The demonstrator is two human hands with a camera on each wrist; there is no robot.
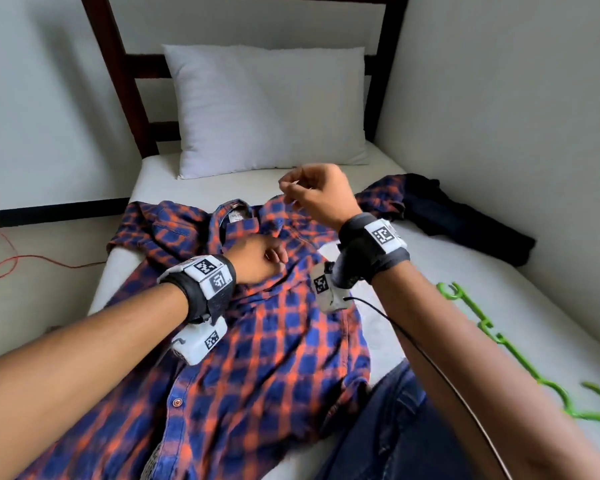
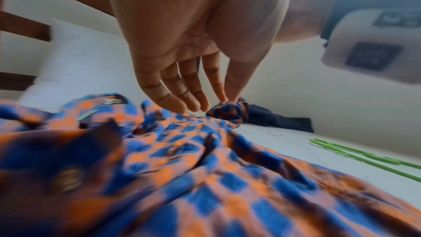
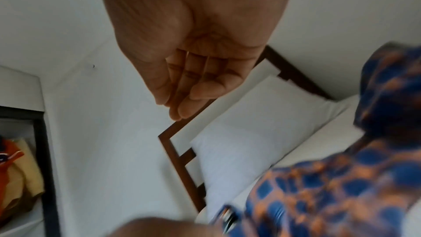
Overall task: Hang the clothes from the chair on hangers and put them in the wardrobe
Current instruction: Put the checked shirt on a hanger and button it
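Note:
A blue-and-orange plaid shirt (image 1: 257,341) lies spread front-up on the white bed (image 1: 447,278), its collar toward the pillow. My left hand (image 1: 267,258) hovers over the shirt's chest; in the left wrist view its fingers (image 2: 196,104) hang straight, tips just above the plaid shirt (image 2: 205,177), holding nothing. My right hand (image 1: 302,192) is raised above the shirt's far shoulder, fingers loosely curled and empty, as the right wrist view of that right hand (image 3: 180,109) confirms. A green plastic hanger (image 1: 520,351) lies on the bed to the right, apart from both hands.
A dark garment (image 1: 465,220) lies crumpled against the right wall beyond the shirt's sleeve. A white pillow (image 1: 271,105) leans on the dark wooden headboard (image 1: 125,98). A red cable (image 1: 11,261) loops on the floor at left. A dark-framed open unit (image 3: 43,150) holds yellow and orange cloth.

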